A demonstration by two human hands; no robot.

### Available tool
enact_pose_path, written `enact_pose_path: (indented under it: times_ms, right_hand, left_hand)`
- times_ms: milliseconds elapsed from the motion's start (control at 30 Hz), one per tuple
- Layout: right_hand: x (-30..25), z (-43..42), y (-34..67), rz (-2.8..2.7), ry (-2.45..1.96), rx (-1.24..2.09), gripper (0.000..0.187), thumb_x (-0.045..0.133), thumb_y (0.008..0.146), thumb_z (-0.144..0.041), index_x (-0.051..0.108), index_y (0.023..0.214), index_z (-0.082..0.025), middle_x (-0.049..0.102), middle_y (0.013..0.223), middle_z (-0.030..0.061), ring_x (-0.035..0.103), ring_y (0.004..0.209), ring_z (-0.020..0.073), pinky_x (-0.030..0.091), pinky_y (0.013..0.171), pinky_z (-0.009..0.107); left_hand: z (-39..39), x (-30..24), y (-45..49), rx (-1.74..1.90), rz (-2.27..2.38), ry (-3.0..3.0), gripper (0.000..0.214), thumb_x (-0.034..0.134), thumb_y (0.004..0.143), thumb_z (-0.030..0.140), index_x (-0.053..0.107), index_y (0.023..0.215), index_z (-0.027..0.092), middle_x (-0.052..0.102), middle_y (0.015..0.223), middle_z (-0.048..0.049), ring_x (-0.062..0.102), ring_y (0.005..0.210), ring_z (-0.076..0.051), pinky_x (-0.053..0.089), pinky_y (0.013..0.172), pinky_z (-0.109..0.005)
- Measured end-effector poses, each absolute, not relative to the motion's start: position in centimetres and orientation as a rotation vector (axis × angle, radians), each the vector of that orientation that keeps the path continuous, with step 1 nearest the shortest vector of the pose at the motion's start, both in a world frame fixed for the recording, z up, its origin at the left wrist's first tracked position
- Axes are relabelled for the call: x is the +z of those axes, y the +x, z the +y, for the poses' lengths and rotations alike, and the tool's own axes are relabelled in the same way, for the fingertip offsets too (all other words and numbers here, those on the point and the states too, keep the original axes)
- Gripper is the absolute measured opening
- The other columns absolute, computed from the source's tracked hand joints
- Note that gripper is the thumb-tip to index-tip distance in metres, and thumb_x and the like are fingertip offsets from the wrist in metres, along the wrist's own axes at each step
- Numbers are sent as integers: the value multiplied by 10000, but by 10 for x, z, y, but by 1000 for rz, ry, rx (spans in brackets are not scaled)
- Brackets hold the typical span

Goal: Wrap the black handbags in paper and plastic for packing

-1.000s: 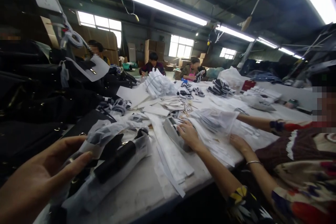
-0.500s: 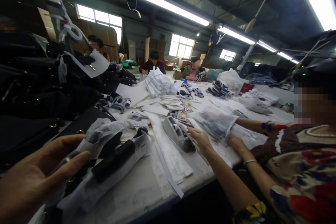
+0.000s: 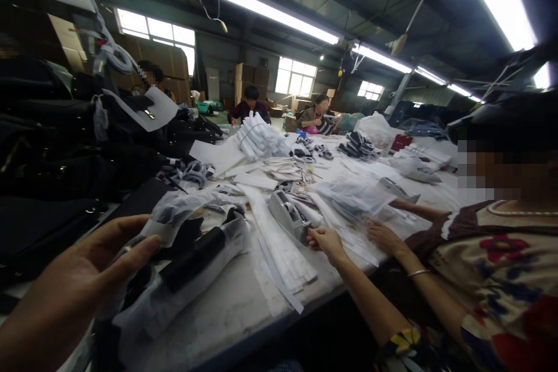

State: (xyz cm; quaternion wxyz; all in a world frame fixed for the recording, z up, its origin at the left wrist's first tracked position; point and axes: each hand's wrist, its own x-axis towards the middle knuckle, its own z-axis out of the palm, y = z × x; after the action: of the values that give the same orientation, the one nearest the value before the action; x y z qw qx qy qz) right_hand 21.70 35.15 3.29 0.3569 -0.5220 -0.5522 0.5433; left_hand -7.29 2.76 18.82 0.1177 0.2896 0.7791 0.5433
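My left hand (image 3: pixel 102 267) pinches a black bag handle (image 3: pixel 168 231) between thumb and fingers, where translucent white wrapping paper (image 3: pixel 174 209) goes around it. A second black wrapped handle section (image 3: pixel 196 258) lies just to its right, with white paper at both ends. My right hand (image 3: pixel 326 244) is at the front end of a grey tape dispenser (image 3: pixel 285 218), thumb and fingertips closed together by its cutting edge. They seem to pinch the tape end, though the clear tape itself hardly shows. Long white paper strips (image 3: pixel 279 244) lie between my hands.
Black bags (image 3: pixel 56 180) are heaped along the left. A bundle of white rolls (image 3: pixel 257 136) and wrapped straps (image 3: pixel 360 145) sit farther back on the table (image 3: pixel 226 314). At right, a co-worker's hand (image 3: pixel 386 238) handles a plastic bag (image 3: pixel 355 195). Other people sit across the table.
My right hand was held with fingers stretched out beside the dispenser; now its fingertips are pinched at the front end. My left hand keeps its hold on the wrapped handle, slightly farther right in view.
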Motion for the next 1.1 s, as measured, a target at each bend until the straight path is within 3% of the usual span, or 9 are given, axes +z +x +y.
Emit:
enact_pose_path:
  times_ms: [100,233,500,633,767,933,1100]
  right_hand:
    - [31,348,214,-1412,-1365,1379,288,796,686,-311,592,572,-142,635,512,44,549,406,100,474,411,202]
    - [31,342,210,-1416,-1367,1350,285,771,698,-308,563,576,-156,615,486,20,532,382,91,456,386,183]
    - [26,336,212,-1425,-1364,1342,247,718,679,-282,560,537,-156,614,506,22,521,375,83,486,427,201]
    - [23,316,212,-1422,-1334,1286,273,729,679,-357,598,561,-148,609,514,17,540,410,105,513,478,236]
    - [70,260,183,-1610,-936,1184,307,701,781,-460,696,842,-159,703,733,31,615,572,128,525,606,246]
    - [162,175,113,-1789,-296,1491,268,686,841,-429,696,810,-162,688,688,23,590,509,109,486,522,231]
    - [194,145,61,-1895,-273,1545,333,700,819,-455,688,704,-143,648,568,9,547,434,92,427,419,191]
  left_hand:
    - [27,190,-75,1604,2040,781,645,747,643,644,616,1156,276,744,1066,30,687,979,-228,571,749,-275]
    - [29,195,-70,1686,1909,870,681,767,642,609,601,1162,202,721,1121,-76,676,1016,-263,557,803,-299]
    - [29,193,-70,1793,1796,988,559,757,683,546,624,1089,186,712,1121,-82,641,1079,-275,502,938,-356]
    - [28,194,-68,1823,1772,1003,536,758,680,550,633,1054,187,717,1098,-83,648,1071,-282,510,939,-368]
    - [30,192,-67,1812,1792,1079,521,757,684,544,640,1039,179,719,1087,-95,647,1082,-295,501,963,-400]
    - [35,181,-70,1822,1910,1198,473,733,732,513,636,1067,194,714,1098,-84,641,1102,-290,516,953,-397]
    - [33,178,-71,1793,1994,1294,439,724,757,494,630,1076,206,712,1095,-65,654,1079,-271,526,944,-386]
